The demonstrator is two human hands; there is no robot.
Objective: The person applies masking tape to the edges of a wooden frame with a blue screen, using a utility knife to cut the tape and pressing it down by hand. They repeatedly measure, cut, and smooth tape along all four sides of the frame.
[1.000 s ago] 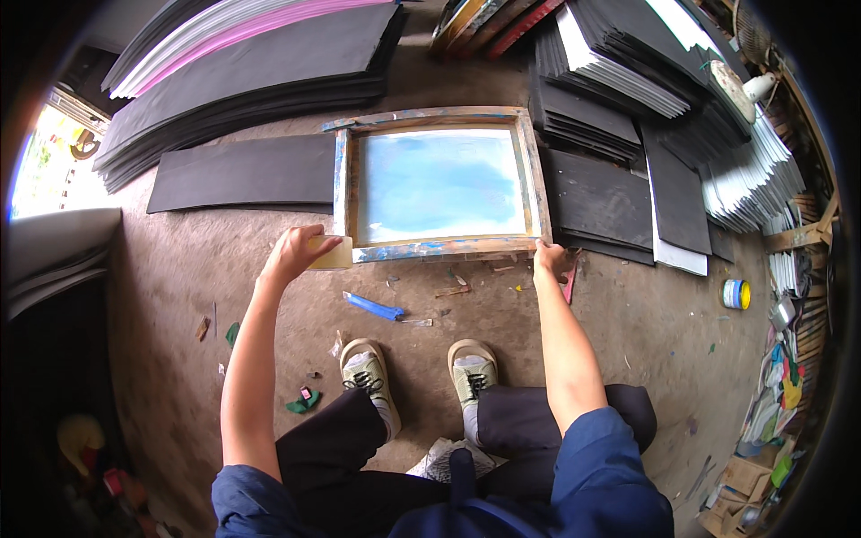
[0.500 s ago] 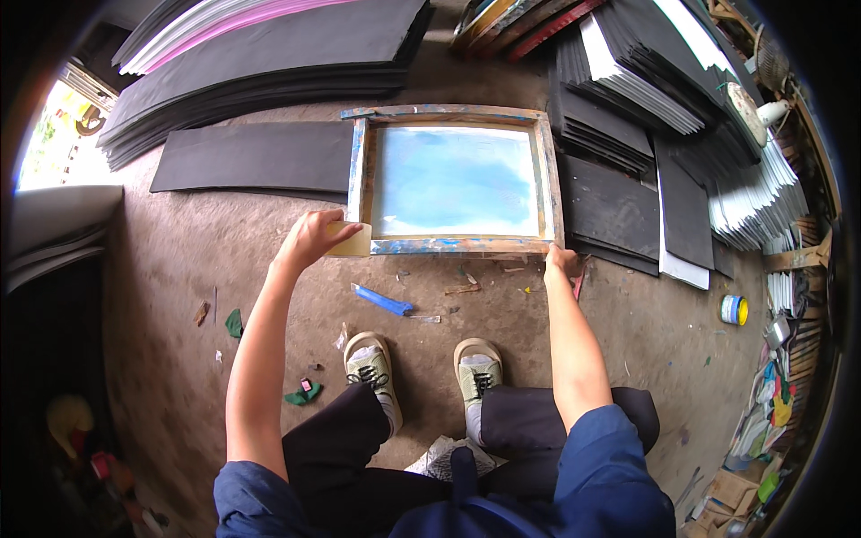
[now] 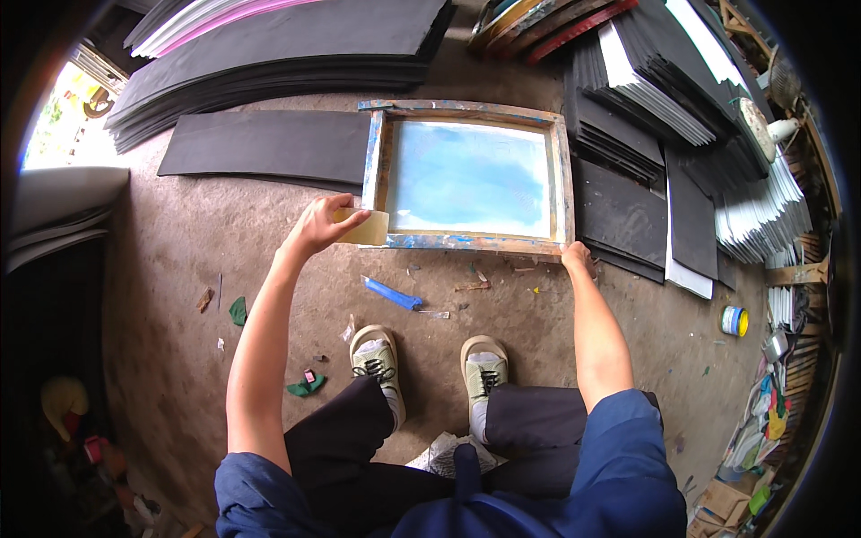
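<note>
Head view: hands [image 3: 320, 224] on screen frame [image 3: 468, 240]

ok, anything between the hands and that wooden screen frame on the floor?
Nothing visible. The left hand holds a pale flat card against the near-left corner of the screen frame. The right hand already touches the near-right corner. The blue stick lies nearer the feet, out of the way.
</note>
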